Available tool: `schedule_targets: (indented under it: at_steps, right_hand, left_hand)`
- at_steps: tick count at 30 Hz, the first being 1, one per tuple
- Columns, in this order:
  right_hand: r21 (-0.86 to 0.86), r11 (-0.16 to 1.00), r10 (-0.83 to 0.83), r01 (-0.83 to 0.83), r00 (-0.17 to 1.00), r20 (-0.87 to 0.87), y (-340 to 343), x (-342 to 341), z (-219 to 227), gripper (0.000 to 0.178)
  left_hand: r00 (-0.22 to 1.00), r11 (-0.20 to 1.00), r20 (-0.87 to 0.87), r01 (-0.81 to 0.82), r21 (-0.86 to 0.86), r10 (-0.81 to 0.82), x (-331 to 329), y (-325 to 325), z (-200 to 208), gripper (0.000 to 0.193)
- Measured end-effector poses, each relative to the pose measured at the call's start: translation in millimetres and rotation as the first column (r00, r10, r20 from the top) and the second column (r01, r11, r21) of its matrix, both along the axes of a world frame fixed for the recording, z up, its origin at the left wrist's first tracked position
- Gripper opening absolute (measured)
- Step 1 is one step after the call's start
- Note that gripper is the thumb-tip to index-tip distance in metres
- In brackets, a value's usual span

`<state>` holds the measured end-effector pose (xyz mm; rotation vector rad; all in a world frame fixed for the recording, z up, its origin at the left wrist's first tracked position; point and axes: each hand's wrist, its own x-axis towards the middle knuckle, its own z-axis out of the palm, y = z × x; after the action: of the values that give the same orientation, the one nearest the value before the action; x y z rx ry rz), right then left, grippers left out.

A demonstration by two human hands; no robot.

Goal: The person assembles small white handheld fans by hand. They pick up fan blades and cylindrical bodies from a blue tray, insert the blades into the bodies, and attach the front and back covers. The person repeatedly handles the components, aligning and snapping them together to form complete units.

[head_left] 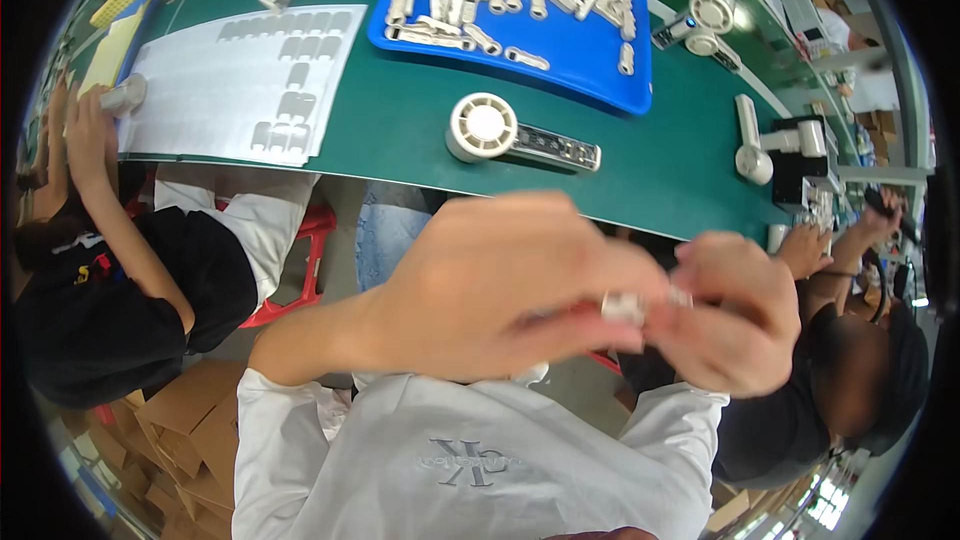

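Note:
My left hand (510, 280) is raised in front of my chest, its fingers closed on a small white plastic part (624, 307). My right hand (735, 315) meets it from the right, fingers pinched at the other end of the same part. Motion blurs both hands, and most of the part is hidden by my fingers. Beyond them, near the table's front edge, lies a white handheld fan (484, 126) with a round head and its handle opened, showing dark insides. Neither hand touches it.
A blue tray (400, 44) of several small white parts stands on the green table (400, 130). White sheets with grey shapes (240, 80) lie left. More fans (712, 8) rest at the back and right. Co-workers sit at left (130, 290) and right (800, 390).

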<state>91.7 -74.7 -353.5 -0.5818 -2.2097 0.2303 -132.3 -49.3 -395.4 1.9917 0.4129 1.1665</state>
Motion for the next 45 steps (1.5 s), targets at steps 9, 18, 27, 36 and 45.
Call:
schedule_targets:
  at_steps: [9, 18, 27, 36, 45]
  right_hand:
    - [-0.643, 0.236, -0.093, -0.729, 0.641, -0.762, -31, -3, -45, 0.018]
    - [-0.386, 0.813, -0.446, 0.435, 0.893, 0.067, 52, -4, -107, 0.023]
    - [-0.361, 0.778, -0.475, 0.514, 0.858, 0.197, 62, -20, -126, 0.023]
    - [-0.212, 0.816, -0.490, 0.537, 0.838, 0.239, 54, -28, -124, 0.016]
    - [-0.264, 0.821, -0.430, 0.507, 0.852, 0.300, 62, -19, -125, 0.014]
  left_hand:
    - [0.988, 0.993, 0.130, 0.077, 0.085, -0.088, -3, -18, -8, 0.023]
    - [0.911, 0.932, -0.233, -0.296, 0.206, 0.341, -19, 74, -71, 0.059]
    - [0.875, 0.965, -0.406, -0.249, 0.087, 0.262, 0, 86, -105, 0.038]
    - [0.891, 0.955, -0.354, -0.236, 0.177, 0.286, -2, 80, -112, 0.031]
    - [0.916, 0.969, -0.338, -0.157, 0.192, 0.215, -3, 78, -98, 0.024]
